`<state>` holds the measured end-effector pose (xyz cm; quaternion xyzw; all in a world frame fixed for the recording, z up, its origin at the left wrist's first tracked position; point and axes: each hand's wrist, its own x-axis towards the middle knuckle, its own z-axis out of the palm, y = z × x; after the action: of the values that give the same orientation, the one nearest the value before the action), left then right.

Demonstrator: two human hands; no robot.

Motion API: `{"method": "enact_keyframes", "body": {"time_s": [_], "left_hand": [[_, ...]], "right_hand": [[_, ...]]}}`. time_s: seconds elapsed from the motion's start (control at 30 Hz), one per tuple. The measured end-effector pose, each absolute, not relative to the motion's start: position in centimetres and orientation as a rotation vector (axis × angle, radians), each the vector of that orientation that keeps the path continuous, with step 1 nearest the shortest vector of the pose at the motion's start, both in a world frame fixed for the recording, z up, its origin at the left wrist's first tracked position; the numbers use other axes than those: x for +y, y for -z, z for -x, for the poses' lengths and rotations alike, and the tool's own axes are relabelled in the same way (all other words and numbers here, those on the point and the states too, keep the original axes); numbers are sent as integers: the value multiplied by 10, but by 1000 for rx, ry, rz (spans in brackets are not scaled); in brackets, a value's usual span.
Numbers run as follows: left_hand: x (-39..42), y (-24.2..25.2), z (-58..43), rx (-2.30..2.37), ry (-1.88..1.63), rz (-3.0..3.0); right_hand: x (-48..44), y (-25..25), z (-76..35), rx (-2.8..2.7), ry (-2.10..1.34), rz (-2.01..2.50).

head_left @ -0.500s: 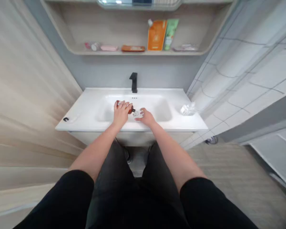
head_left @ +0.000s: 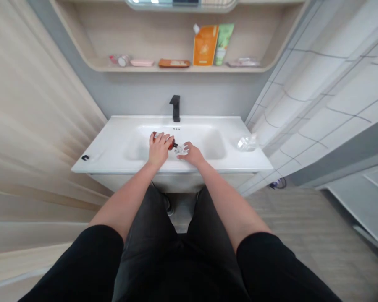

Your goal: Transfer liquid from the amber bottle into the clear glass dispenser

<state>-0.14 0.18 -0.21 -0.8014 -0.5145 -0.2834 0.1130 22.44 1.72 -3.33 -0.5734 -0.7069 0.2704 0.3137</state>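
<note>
The left hand [head_left: 159, 149] curls its fingers tightly around an amber-brown bottle with a black tip [head_left: 171, 146] above a white basin [head_left: 208, 142], while the right hand [head_left: 193, 154] stays loosely open, fingertips at a small clear plastic piece [head_left: 182, 149].

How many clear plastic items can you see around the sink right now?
2: a small clear plastic piece just beside the right hand, and a crumpled clear plastic bundle at the right end of the white sink top. More could be hidden under that hand.

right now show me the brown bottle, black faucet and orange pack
brown bottle [head_left: 171, 146]: head view, on its body
black faucet [head_left: 175, 108]: head view, on its stem
orange pack [head_left: 205, 45]: head view, on its front
</note>
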Motion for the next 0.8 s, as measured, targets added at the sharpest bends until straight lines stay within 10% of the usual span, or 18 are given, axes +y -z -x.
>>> {"method": "enact_keyframes", "body": {"time_s": [0.8], "left_hand": [[1, 1, 1, -1484, 843, 2370]], "right_hand": [[18, 36, -226, -1889, -672, 1511]]}}
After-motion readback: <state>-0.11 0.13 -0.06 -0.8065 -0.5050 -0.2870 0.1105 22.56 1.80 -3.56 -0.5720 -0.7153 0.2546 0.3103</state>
